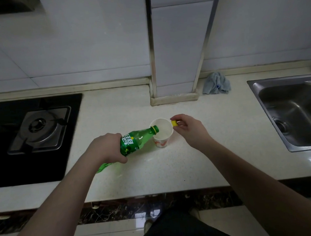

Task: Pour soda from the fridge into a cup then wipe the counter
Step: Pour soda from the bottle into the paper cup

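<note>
My left hand (106,149) grips a green soda bottle (136,142) around its label and holds it tilted nearly flat, its uncapped mouth over the rim of a white paper cup (161,136) that stands on the pale counter (157,175). Liquid shows inside the cup. My right hand (188,128) hovers just right of the cup and pinches the yellow bottle cap (174,123) between thumb and fingers. A crumpled blue-grey cloth (216,86) lies at the back of the counter against the wall.
A black gas stove (28,135) with a burner fills the counter's left side. A steel sink (296,112) is set in at the right. A tiled pillar (174,89) stands on the counter behind the cup.
</note>
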Motion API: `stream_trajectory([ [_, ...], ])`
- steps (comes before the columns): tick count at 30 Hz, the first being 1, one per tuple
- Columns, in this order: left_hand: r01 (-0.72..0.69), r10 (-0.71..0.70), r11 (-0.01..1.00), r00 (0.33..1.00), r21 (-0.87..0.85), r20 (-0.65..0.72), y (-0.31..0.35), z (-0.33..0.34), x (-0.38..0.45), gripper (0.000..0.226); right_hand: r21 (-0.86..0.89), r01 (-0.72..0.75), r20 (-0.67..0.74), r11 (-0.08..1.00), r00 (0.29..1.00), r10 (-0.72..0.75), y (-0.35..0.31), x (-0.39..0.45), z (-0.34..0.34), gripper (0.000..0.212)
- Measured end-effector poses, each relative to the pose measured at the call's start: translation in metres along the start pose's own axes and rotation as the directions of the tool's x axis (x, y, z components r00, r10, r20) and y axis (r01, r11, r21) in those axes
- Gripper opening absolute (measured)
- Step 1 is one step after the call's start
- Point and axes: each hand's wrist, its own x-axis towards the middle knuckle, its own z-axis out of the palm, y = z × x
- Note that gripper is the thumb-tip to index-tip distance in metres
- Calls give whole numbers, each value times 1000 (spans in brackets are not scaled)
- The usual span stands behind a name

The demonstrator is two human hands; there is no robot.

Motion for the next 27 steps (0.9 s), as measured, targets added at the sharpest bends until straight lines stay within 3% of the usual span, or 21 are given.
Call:
stream_trajectory([
  [27,10,-10,999,1000,35,14,-1,-7,3,55,16,-44,-9,999,999,44,-4,-7,-4,27],
])
